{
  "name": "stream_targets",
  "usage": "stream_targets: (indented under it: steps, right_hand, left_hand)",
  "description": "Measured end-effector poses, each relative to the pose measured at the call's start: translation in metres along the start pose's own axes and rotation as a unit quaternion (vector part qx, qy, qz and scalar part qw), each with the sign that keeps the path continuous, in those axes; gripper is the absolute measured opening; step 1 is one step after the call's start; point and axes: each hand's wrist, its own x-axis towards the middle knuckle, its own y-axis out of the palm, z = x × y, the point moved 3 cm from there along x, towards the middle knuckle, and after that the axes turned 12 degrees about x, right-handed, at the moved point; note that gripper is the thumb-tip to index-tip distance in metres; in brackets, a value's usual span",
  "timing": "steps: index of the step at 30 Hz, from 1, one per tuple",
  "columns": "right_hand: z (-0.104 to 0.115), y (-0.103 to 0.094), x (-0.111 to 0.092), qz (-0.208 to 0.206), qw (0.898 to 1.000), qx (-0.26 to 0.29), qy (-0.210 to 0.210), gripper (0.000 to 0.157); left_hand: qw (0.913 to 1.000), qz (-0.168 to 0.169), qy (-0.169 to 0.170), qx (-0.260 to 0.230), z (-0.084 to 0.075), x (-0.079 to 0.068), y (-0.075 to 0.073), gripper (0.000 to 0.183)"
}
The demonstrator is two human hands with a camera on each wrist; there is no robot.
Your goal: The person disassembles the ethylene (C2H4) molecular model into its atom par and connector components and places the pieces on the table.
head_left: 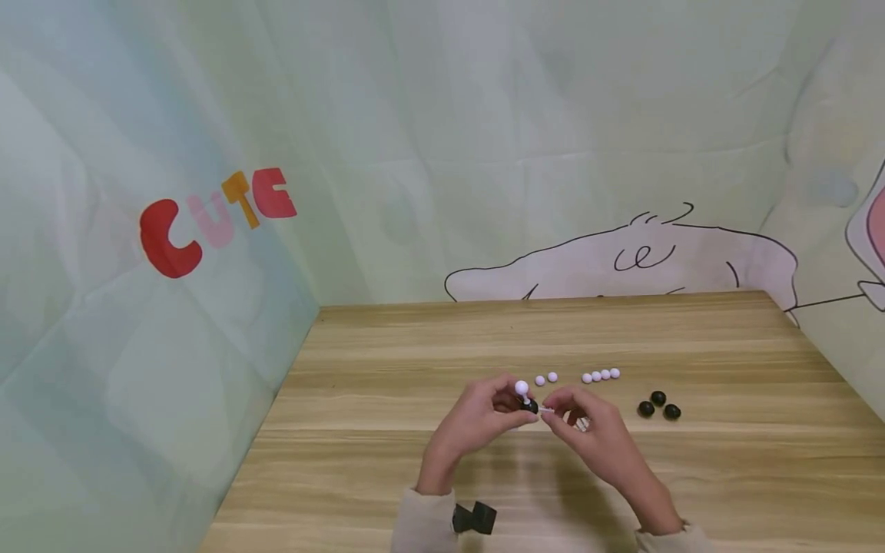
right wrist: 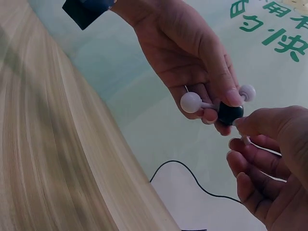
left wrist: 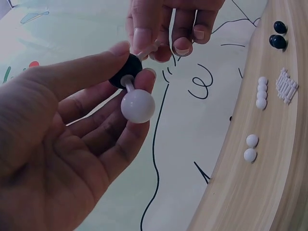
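My left hand (head_left: 473, 418) pinches a black ball (head_left: 530, 407) between thumb and fingers, raised above the wooden table. White sticks join this ball to two white balls, like part of a ball-and-stick molecular model; one white ball (left wrist: 138, 106) points toward the left wrist camera. Both the near white ball (right wrist: 191, 102) and the far white ball (right wrist: 247, 92) show in the right wrist view. My right hand (head_left: 596, 430) pinches a thin white stick (head_left: 546, 410) at the black ball's right side. Its fingertips hide part of that stick.
On the table (head_left: 359, 461), two white balls (head_left: 552, 377) lie beyond the hands, with a row of several more (head_left: 605, 375) to their right. Three black balls (head_left: 658, 399) sit farther right. A pile of white sticks (left wrist: 287, 86) is partly covered by my right hand in the head view.
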Motion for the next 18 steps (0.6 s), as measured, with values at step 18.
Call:
stream_targets:
  steps: [18]
  right_hand:
    - [-0.0008, 0.0045, -0.0038, 0.002, 0.999, 0.039, 0.0, 0.014]
  left_hand:
    - [0.9979, 0.024, 0.042, 0.043, 0.0006, -0.0017, -0.0016, 0.017]
